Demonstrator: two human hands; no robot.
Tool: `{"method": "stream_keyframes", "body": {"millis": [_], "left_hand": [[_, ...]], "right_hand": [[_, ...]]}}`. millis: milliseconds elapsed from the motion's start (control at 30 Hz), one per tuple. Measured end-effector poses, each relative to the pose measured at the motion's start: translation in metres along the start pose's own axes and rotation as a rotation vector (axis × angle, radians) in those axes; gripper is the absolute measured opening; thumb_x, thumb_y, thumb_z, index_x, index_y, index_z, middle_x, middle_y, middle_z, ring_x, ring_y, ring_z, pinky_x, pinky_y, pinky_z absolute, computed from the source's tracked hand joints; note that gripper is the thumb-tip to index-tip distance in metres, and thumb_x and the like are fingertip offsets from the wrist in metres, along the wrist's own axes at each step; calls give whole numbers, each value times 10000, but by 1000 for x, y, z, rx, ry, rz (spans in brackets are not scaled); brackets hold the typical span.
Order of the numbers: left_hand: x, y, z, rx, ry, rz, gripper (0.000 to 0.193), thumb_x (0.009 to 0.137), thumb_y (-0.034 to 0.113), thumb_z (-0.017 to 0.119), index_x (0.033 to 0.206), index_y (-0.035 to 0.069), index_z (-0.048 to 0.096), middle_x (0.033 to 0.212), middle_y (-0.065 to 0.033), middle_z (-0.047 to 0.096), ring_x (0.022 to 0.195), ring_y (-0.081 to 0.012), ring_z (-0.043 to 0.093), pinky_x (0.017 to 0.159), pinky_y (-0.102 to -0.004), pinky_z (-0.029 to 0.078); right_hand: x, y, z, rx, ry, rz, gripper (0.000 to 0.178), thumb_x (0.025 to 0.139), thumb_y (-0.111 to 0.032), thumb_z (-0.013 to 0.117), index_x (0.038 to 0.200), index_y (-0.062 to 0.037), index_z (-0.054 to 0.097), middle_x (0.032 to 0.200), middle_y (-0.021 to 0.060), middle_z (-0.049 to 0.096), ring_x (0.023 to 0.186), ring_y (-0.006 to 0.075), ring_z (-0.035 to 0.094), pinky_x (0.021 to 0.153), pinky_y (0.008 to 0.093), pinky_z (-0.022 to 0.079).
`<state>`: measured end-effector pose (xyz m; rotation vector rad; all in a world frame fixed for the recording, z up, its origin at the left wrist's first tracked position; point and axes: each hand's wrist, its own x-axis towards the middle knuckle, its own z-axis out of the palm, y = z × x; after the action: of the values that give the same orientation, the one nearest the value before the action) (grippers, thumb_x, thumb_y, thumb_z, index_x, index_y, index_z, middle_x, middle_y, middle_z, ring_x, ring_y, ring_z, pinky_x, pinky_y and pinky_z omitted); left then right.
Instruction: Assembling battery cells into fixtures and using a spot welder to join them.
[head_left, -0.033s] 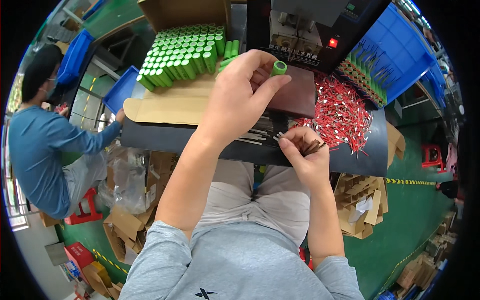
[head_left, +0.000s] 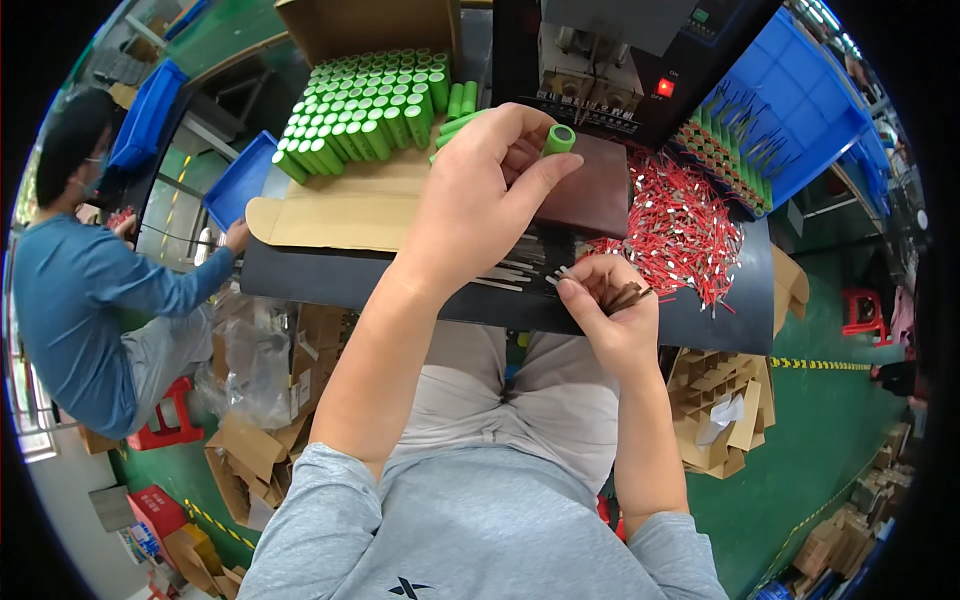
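Between the thumb and fingers of my left hand (head_left: 478, 190) is a green cylindrical battery cell (head_left: 559, 140), its round end tilted up toward me. It is held in front of the black machine, over the dark brown block (head_left: 590, 190). Closer to me, at the table's front edge, my right hand (head_left: 615, 310) is closed around several thin metal strips (head_left: 628, 297). Pale strip ends (head_left: 562, 273) show at its thumb and forefinger. More loose strips (head_left: 505, 275) lie on the black table to the left of that hand, partly under my left wrist.
Rows of green cells (head_left: 370, 115) stand on cardboard (head_left: 330, 222) at the left. Right of the block lies a heap of red-sleeved pieces (head_left: 685, 225). Behind it, assembled cell packs (head_left: 725, 160) sit by a blue bin (head_left: 800, 110). The machine (head_left: 640, 110) has a lit red switch. A co-worker (head_left: 75, 300) sits left.
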<state>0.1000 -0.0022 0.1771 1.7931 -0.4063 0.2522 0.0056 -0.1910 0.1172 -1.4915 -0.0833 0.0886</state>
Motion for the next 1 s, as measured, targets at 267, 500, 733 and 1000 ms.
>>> {"method": "stream_keyframes", "body": {"millis": [267,500,733,1000], "left_hand": [[-2,-6,-4,-19,-32,-43,267,954,94,782,1189,-6,705,894,-9,723,798,-61,662,732,-226,544],[5,2,1,-40,-41,-77,300,954,114,781,1224,0,717,913,-17,735,805,-76,669,750,-238,548],[4,-2,1,24,-28,-55,317,955,113,779,1244,1,708,927,-26,732,822,-81,675,756,-240,549],[5,-3,2,77,-34,-32,311,961,92,762,1259,21,709,935,-11,721,818,-81,656,755,-244,547]], "right_hand": [[19,-53,13,6,131,-225,241,1042,-67,638,1250,54,654,837,-41,599,589,-8,435,523,181,327],[75,-82,-5,133,177,21,238,1024,-229,717,957,0,724,607,-102,450,494,-7,317,460,226,208],[96,-89,0,210,77,88,147,1004,-182,706,966,-40,690,680,-96,477,499,-18,326,453,206,215],[105,-83,1,183,24,45,121,988,-179,718,952,-68,686,729,-65,581,523,-14,367,457,204,229]]}}
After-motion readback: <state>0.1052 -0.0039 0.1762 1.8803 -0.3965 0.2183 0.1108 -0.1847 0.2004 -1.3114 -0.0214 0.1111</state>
